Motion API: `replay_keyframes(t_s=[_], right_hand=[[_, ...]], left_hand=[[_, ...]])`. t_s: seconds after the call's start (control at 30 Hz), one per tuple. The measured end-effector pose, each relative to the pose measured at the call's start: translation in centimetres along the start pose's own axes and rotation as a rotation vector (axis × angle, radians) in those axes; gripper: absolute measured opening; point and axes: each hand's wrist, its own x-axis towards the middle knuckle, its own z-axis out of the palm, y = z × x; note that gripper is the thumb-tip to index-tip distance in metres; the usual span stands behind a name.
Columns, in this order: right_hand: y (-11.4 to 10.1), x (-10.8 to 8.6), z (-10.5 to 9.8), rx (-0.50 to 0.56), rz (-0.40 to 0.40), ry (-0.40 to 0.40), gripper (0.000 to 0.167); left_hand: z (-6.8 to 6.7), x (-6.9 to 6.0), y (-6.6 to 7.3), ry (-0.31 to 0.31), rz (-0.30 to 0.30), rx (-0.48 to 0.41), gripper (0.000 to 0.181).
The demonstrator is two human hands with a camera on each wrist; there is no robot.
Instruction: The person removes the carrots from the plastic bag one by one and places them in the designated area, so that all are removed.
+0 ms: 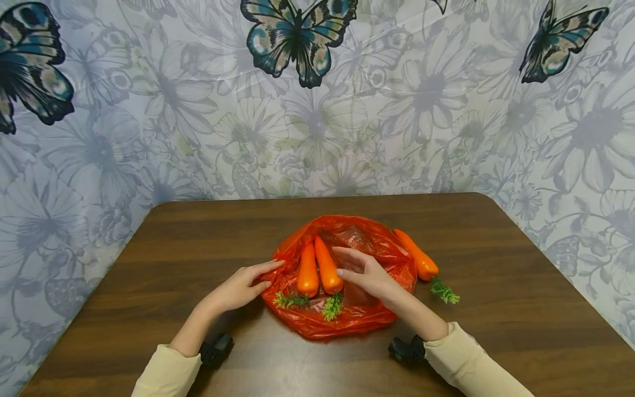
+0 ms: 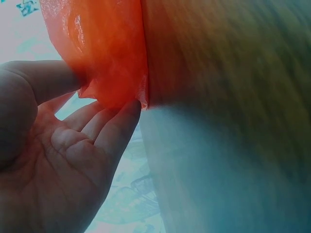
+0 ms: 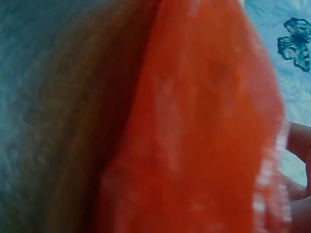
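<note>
note a brown wood-grain table [image 1: 208, 231] bearing a crumpled, see-through red plastic bag [image 1: 367, 315], touched at its left rim by the left hand [image 1: 243, 286], straight-fingered with thumb spread apart, probably to keep the mouth wide. see the right hand [image 1: 367, 273], loosely spread over that mouth beside two glossy, tapering orange carrots [image 1: 308, 273] lying in the bag, then a third such carrot [image 1: 420, 258] just outside its right edge, and feathery green tops [image 1: 332, 306].

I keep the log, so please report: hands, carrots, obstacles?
Left hand touching red bag. Right hand over bag, beside two carrots inside. Third carrot outside. No obstruction visible.
</note>
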Motion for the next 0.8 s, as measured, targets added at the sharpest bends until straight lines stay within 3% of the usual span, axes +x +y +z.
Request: replay_keyframes(t_s=[0.43, 0.8], right_hand=[[1.6, 0.8, 1.1, 0.019, 0.009, -0.06, 0.058], [1.7, 1.5, 1.5, -0.046, -0.001, -0.095, 0.072]], left_hand=[[0.1, -0.1, 0.3, -0.01, -0.011, -0.009, 0.049], [0.0, 0.0, 0.2, 0.002, -0.011, -0.007, 0.049]])
